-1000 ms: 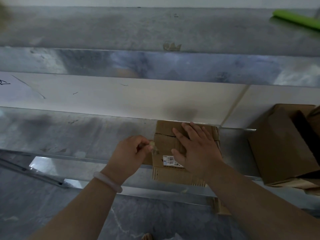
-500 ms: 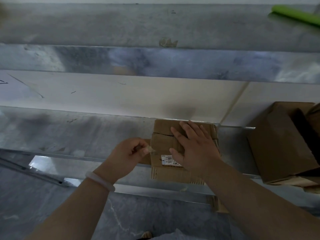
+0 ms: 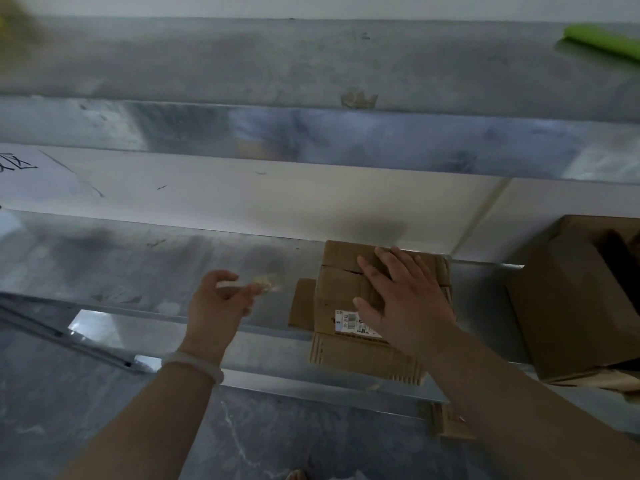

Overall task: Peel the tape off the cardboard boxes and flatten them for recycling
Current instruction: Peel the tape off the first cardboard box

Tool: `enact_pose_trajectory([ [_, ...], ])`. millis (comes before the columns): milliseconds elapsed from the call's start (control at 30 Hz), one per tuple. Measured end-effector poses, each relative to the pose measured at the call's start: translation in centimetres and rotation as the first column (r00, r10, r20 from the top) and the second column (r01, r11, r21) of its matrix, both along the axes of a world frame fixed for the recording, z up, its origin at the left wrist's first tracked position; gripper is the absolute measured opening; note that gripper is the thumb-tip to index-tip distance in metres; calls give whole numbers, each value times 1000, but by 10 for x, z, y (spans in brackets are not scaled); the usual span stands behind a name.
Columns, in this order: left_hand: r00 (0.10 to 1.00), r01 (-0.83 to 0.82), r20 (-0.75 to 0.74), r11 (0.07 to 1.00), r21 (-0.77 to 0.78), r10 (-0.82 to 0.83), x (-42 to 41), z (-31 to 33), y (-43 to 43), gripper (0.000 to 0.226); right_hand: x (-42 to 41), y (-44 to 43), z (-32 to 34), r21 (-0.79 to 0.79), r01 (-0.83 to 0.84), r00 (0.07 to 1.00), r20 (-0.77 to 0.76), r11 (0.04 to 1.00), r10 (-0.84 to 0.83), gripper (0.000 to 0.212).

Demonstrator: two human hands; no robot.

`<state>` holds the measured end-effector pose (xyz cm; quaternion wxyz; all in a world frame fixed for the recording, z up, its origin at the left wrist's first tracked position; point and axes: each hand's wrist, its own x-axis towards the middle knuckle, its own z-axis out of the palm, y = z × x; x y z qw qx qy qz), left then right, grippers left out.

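A small brown cardboard box (image 3: 341,289) with a white barcode label (image 3: 349,322) lies on a shiny metal shelf (image 3: 138,268). My right hand (image 3: 401,296) presses flat on the box top, fingers straight. My left hand (image 3: 221,303), with a pale bangle on the wrist, is to the left of the box and apart from it. It pinches a crumpled scrap of clear tape (image 3: 266,284) between thumb and fingers; the scrap is blurred.
A larger brown box (image 3: 568,299) stands at the right on the same shelf. A green roll (image 3: 602,41) lies on the upper shelf at the far right. A bit of tape (image 3: 358,98) sticks on that shelf's edge. A cardboard scrap (image 3: 450,422) sits below the shelf's front edge.
My left hand has pulled away leftward from the box with the tape scrap in its fingers. My right hand stays flat on the box.
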<state>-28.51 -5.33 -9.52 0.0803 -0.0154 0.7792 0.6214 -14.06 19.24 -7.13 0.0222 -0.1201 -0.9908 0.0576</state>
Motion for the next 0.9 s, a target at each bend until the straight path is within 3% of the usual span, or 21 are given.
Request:
enact_pose_trajectory([
  [133,993,-112,48,993,30,111,-53,-5,-20,11,4,2,-2,-112,-21,995,-95,993,11,78],
  [233,991,-121,58,993,12,120,-87,-10,-25,20,9,5,-2,-286,-45,970,-240,957,-26,58],
  [300,997,-75,25,994,-82,77,-102,-13,-26,21,11,8,0,-333,-33,955,-288,942,-68,45],
  [367,999,-42,-5,973,-227,42,-111,-14,-29,20,13,9,4,-277,24,948,-299,960,-110,40],
  [467,996,-26,-89,907,-421,-13,-113,-7,-27,20,18,11,10,-80,169,948,-260,982,-184,50],
  [567,984,103,-74,850,-517,-164,-107,2,-18,25,29,13,13,-117,315,915,-228,942,-334,56],
  [667,964,220,-45,877,-427,-263,-87,12,-1,22,46,15,9,-248,426,842,-243,870,-482,51],
  [733,948,298,-23,910,-287,-318,-60,20,18,16,56,17,7,-409,465,777,-236,785,-584,47],
  [800,897,439,20,884,-163,-442,-25,27,40,12,60,17,5,-591,431,735,-209,682,-645,35],
  [900,829,554,89,832,-4,-552,19,31,65,16,63,16,5,-730,385,704,-164,565,-691,18],
])
